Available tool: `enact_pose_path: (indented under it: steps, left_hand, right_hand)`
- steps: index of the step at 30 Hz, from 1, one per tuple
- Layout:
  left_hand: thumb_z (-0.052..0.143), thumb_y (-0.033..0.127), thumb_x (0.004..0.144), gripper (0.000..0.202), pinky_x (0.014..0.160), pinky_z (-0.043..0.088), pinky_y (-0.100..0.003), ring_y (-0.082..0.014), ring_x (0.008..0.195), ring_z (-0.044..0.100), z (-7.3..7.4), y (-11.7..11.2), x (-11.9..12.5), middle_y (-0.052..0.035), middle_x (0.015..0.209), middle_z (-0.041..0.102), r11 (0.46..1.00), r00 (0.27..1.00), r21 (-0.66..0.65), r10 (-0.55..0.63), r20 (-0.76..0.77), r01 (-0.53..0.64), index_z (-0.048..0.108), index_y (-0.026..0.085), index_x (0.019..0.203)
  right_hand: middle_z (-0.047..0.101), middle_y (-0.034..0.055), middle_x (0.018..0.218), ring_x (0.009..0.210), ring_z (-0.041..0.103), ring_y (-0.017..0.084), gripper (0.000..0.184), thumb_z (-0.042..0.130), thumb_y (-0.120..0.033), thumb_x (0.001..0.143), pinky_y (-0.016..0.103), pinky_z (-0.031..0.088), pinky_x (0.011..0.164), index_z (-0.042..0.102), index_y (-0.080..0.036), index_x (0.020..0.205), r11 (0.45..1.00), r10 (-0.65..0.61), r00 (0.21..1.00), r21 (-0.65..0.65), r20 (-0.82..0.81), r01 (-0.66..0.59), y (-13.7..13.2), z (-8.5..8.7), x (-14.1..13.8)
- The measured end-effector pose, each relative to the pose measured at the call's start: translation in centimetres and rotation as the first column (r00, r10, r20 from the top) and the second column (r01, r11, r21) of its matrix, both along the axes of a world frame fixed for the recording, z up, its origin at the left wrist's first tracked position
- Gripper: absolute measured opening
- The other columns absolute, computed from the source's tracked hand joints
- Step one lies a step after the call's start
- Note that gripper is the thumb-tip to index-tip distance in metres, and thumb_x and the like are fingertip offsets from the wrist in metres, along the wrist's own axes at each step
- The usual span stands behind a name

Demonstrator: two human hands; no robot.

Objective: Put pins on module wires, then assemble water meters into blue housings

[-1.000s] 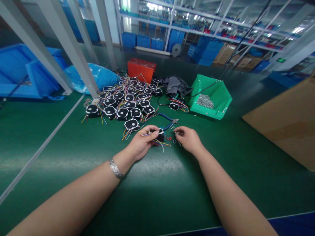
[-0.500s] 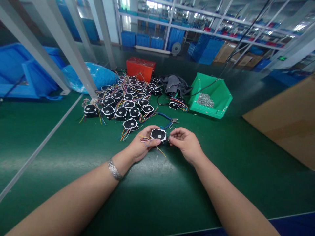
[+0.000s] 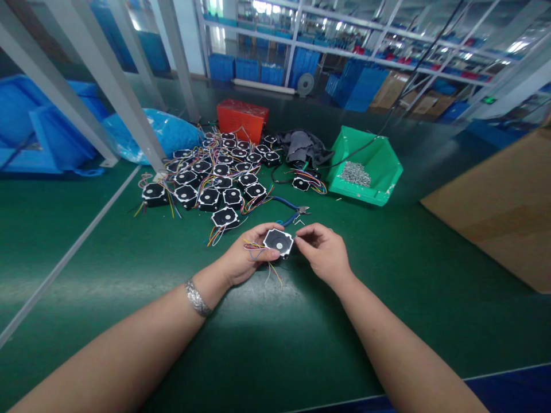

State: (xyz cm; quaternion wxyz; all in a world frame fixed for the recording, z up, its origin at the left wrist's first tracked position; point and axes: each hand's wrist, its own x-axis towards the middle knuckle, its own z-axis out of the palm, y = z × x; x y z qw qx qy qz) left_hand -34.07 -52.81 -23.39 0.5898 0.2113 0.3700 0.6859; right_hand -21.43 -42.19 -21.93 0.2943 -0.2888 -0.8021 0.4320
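My left hand grips a black square stepper motor with a white-edged face and a pale round centre. Its thin coloured wires pass over the fingers, and some loose ends hang below. At the motor's right corner, my right hand has thumb and forefinger pinched together. Whatever sits between those fingertips is too small to make out. Just beyond the hands lie blue-handled cutting pliers, with a few small pale pieces by them.
Several similar motors with coloured wires cover the green table at left. Behind them are an orange box and a grey cloth. A green bin holds small metal screws. A large cardboard box stands at right.
The motor in my left hand has tilted, turning its face more toward me. My right fingertips have moved up slightly along its right side. The view has shifted a little.
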Motion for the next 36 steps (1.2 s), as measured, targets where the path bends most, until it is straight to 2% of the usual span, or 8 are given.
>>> enact_pose_path:
  steps: [3, 6, 10, 14, 18, 27, 32, 36]
  left_hand:
    - [0.071, 0.004, 0.05, 0.048, 0.065, 0.04, -0.02, -0.0085, 0.069, 0.054, 0.0, 0.0, 0.1, 0.0006, 0.08, 0.06, 1.0, 1.0, -0.004, -0.004, -0.005, 0.004, 0.057, 0.017, 0.095]
    - [0.07, 0.005, 0.052, 0.048, 0.064, 0.04, -0.018, -0.0078, 0.07, 0.054, 0.0, 0.0, 0.0, 0.001, 0.081, 0.06, 1.0, 1.0, -0.007, 0.026, -0.006, -0.026, 0.057, 0.017, 0.096]
    - [0.069, 0.007, 0.056, 0.044, 0.068, 0.043, -0.021, -0.009, 0.073, 0.055, 0.0, 0.1, -0.1, 0.0014, 0.083, 0.059, 0.996, 0.996, -0.009, 0.09, -0.001, -0.09, 0.055, 0.019, 0.096]
    - [0.069, 0.012, 0.059, 0.043, 0.071, 0.046, -0.03, -0.0136, 0.076, 0.058, -0.1, 0.1, 0.0, -0.0006, 0.086, 0.06, 0.997, 0.996, -0.021, 0.073, -0.046, -0.074, 0.052, 0.02, 0.098]
    - [0.071, 0.013, 0.058, 0.046, 0.069, 0.046, -0.029, -0.0137, 0.074, 0.058, 0.0, 0.1, 0.2, -0.0017, 0.086, 0.06, 0.998, 0.994, -0.006, 0.068, -0.09, -0.069, 0.052, 0.019, 0.099]
    - [0.071, 0.012, 0.057, 0.044, 0.069, 0.048, -0.028, -0.0113, 0.072, 0.057, 0.2, 0.2, 0.2, 0.0003, 0.085, 0.059, 0.995, 0.993, -0.017, 0.1, -0.062, -0.101, 0.053, 0.02, 0.097]
    - [0.071, 0.012, 0.057, 0.044, 0.068, 0.048, -0.028, -0.0121, 0.074, 0.056, 0.2, 0.1, 0.2, -0.0002, 0.085, 0.059, 0.995, 0.992, -0.017, 0.096, -0.084, -0.098, 0.053, 0.02, 0.097]
    - [0.071, 0.013, 0.057, 0.045, 0.068, 0.048, -0.027, -0.0111, 0.07, 0.057, 0.1, 0.2, 0.3, 0.0003, 0.082, 0.059, 0.991, 0.987, -0.02, 0.131, -0.093, -0.134, 0.052, 0.019, 0.097]
  right_hand:
    - [0.06, 0.0018, 0.069, 0.064, 0.056, 0.013, 0.005, 0.055, -0.019, 0.069, 0.025, 0.043, 0.061, 0.059, -0.017, 0.071, 0.975, 0.019, 0.998, 0.219, 0.059, -0.031, -0.1, 0.1, 0.1]
    - [0.061, 0.002, 0.072, 0.067, 0.056, 0.013, 0.01, 0.053, -0.017, 0.07, 0.025, 0.044, 0.064, 0.062, -0.018, 0.075, 0.964, 0.058, 0.996, 0.254, 0.073, -0.075, -0.1, 0.1, 0.1]
    - [0.06, 0.002, 0.072, 0.063, 0.056, 0.012, 0.014, 0.056, -0.02, 0.069, 0.025, 0.045, 0.06, 0.063, -0.017, 0.08, 1.0, 0.012, 0.999, -0.007, -0.031, -0.012, 0.0, 0.0, -0.1]
    - [0.059, -0.0009, 0.063, 0.054, 0.054, 0.01, 0.012, 0.062, -0.025, 0.065, 0.024, 0.045, 0.056, 0.061, -0.017, 0.073, 0.944, -0.063, 0.984, -0.329, -0.167, 0.005, -0.2, -0.1, -0.3]
    - [0.058, -0.0021, 0.059, 0.053, 0.053, 0.01, 0.012, 0.066, -0.024, 0.061, 0.023, 0.044, 0.055, 0.059, -0.016, 0.067, 0.914, -0.081, 0.975, -0.406, -0.206, -0.01, -0.6, -0.2, -0.4]
    - [0.061, 0.0015, 0.068, 0.063, 0.055, 0.013, 0.008, 0.058, -0.023, 0.066, 0.026, 0.044, 0.061, 0.061, -0.017, 0.07, 0.996, -0.001, 1.0, -0.089, -0.007, 0.0, -0.7, -0.7, -0.3]
    - [0.062, 0.0014, 0.07, 0.066, 0.056, 0.013, 0.008, 0.055, -0.022, 0.07, 0.027, 0.044, 0.064, 0.062, -0.019, 0.072, 0.983, 0.044, 0.992, 0.173, 0.119, -0.065, -0.3, -0.2, 0.1]
    - [0.06, 0.0007, 0.064, 0.059, 0.054, 0.012, 0.006, 0.056, -0.021, 0.067, 0.026, 0.043, 0.059, 0.061, -0.018, 0.067, 0.99, 0.091, 0.981, 0.09, 0.171, -0.107, -0.3, 0.5, 0.0]
